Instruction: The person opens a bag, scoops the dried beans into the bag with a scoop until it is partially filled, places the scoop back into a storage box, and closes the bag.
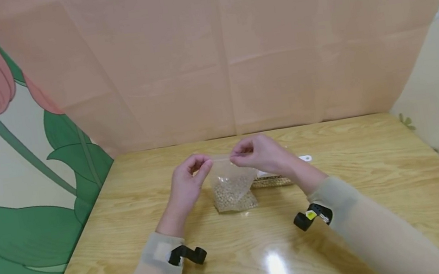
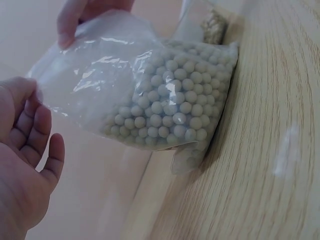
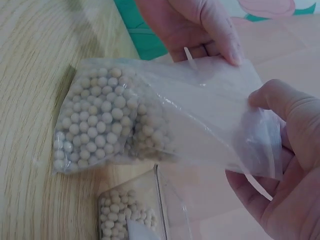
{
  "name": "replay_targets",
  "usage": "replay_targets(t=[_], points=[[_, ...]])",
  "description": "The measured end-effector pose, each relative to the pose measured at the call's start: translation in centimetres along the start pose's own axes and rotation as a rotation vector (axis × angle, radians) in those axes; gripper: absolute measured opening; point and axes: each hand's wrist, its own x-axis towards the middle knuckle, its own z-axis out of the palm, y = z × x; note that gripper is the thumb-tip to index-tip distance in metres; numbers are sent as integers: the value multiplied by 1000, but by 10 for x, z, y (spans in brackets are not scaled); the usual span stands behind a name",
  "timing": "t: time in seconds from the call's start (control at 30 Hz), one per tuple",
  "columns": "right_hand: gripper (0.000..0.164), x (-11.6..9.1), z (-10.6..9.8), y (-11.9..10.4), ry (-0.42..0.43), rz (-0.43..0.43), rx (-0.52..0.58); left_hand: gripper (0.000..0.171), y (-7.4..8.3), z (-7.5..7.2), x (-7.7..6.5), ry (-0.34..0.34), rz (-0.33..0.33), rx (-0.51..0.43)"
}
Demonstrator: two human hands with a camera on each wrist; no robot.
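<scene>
A clear plastic zip bag [image 1: 233,189] stands on the table, its lower part filled with small pale round beads [image 2: 172,100]. My left hand [image 1: 188,181] pinches the bag's top edge at the left corner, between thumb and fingers. At the opposite top corner my right hand [image 1: 261,152] pinches the edge too, seen close in the right wrist view with the thumb on the plastic. The upper part of the bag is stretched between both hands. Whether its mouth is sealed I cannot tell.
Behind the bag, partly hidden by my right hand, sits a clear box [image 3: 157,200] holding similar beads. A white handle [image 1: 306,158] sticks out near it. The wooden table [image 1: 129,215] ends at a pink cloth backdrop [image 1: 225,61].
</scene>
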Motion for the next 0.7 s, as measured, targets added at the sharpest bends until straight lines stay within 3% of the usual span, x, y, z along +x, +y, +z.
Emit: replay_targets(t=[0.4, 0.7], points=[[24, -9, -8, 12, 7, 9, 26, 11, -4, -3, 1, 7, 27, 29], [21, -14, -13, 20, 9, 12, 19, 12, -7, -5, 1, 3, 10, 22]])
